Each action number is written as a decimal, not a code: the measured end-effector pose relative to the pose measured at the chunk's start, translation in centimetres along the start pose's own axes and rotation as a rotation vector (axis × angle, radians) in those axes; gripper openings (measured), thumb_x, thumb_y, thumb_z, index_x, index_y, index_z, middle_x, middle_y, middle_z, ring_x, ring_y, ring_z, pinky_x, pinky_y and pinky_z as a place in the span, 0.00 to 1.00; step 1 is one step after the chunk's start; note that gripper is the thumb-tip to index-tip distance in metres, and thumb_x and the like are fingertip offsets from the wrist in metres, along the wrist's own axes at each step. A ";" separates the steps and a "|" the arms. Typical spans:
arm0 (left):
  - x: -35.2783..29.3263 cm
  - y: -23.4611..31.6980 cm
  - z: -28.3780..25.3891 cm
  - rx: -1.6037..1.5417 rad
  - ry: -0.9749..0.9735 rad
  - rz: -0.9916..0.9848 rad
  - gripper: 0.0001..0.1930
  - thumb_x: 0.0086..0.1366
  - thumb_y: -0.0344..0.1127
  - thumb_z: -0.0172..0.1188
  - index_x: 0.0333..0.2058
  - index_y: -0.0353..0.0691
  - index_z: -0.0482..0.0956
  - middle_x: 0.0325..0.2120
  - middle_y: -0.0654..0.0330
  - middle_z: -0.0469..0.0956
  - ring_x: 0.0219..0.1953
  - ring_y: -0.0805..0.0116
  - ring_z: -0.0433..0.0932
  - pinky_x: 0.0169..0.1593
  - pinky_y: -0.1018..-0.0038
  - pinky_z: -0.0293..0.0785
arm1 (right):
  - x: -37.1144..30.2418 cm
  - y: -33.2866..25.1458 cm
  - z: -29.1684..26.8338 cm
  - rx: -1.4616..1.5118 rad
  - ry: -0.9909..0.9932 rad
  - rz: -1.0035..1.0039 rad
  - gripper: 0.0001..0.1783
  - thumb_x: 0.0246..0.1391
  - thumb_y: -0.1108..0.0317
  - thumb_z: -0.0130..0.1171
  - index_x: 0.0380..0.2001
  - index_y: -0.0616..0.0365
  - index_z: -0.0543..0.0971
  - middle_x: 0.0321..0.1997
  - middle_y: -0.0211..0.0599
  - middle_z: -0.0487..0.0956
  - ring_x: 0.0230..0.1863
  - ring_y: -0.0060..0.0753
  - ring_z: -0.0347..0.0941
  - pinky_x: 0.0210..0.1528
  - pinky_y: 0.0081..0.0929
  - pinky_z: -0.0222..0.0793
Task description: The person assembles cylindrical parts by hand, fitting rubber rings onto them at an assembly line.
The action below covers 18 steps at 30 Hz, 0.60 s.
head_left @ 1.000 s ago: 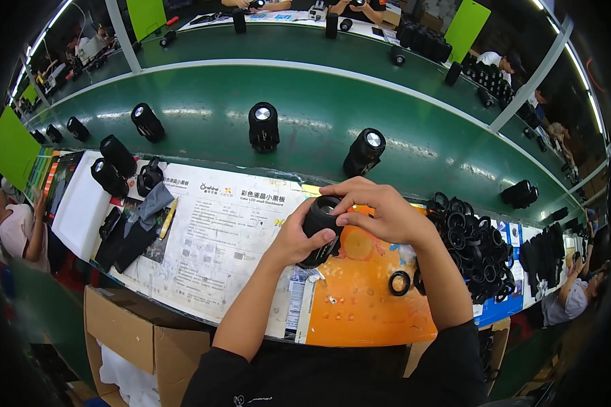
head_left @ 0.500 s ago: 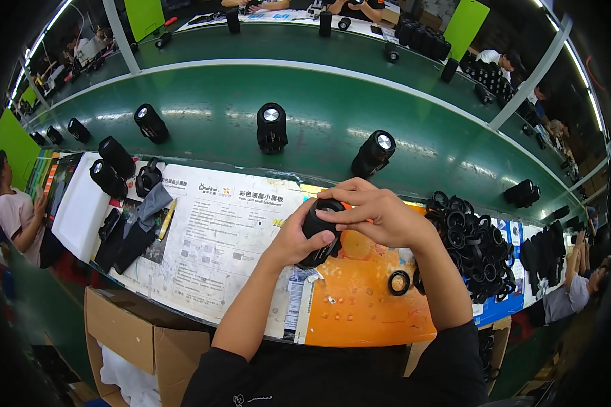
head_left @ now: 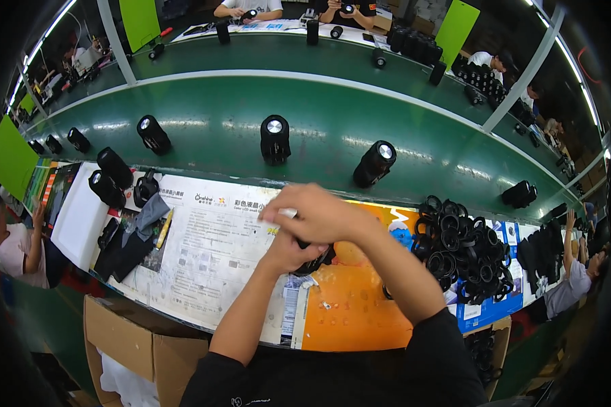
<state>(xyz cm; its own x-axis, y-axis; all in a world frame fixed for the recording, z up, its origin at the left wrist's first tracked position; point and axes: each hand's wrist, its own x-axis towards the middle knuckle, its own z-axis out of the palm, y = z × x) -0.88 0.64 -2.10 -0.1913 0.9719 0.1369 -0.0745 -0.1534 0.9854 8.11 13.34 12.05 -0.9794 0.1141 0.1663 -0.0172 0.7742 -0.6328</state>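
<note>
Head view: the left hand (head_left: 285, 255) is clamped on a black cylinder (head_left: 313, 263), thumb across its near side. The cylinder is located at the right of the left palm, above the border of the white sheet (head_left: 204, 237) and the orange sheet (head_left: 360, 305). The right hand (head_left: 319, 216) extends over the left, covering the cylinder's upper part; whether its fingers hold anything cannot be told. The left hand is the nearer one. The long axis is mostly hidden, so its tilt cannot be determined. The visible portion is dark and curved. A pile of black rings (head_left: 465, 251) lies to the right.
</note>
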 end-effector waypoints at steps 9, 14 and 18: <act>-0.6 -0.8 -0.7 0.059 0.085 0.059 0.38 0.63 0.47 0.81 0.65 0.32 0.77 0.56 0.54 0.83 0.60 0.61 0.82 0.65 0.63 0.79 | 0.5 -0.5 0.7 0.258 -0.017 0.065 0.20 0.77 0.52 0.58 0.47 0.52 0.93 0.46 0.40 0.94 0.47 0.44 0.91 0.54 0.36 0.84; 0.8 0.9 -0.4 -0.288 0.091 0.088 0.48 0.69 0.70 0.73 0.70 0.35 0.72 0.53 0.55 0.83 0.52 0.67 0.86 0.57 0.69 0.84 | -0.7 1.7 2.3 0.707 0.565 0.099 0.20 0.83 0.61 0.53 0.53 0.66 0.88 0.58 0.41 0.90 0.58 0.31 0.84 0.67 0.34 0.77; 0.3 1.2 -0.3 -0.537 0.156 -0.047 0.45 0.77 0.78 0.52 0.67 0.39 0.72 0.45 0.52 0.86 0.41 0.55 0.89 0.45 0.59 0.90 | -6.3 3.1 6.0 0.761 0.756 0.326 0.20 0.85 0.61 0.50 0.62 0.64 0.84 0.63 0.37 0.86 0.63 0.29 0.81 0.72 0.31 0.72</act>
<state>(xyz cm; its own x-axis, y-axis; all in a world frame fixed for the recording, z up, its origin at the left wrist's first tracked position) -1.32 0.70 -0.90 -0.3155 0.9482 0.0369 -0.5668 -0.2194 0.7941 13.06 11.28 4.52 -0.5902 0.7910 0.1609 -0.1541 0.0853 -0.9844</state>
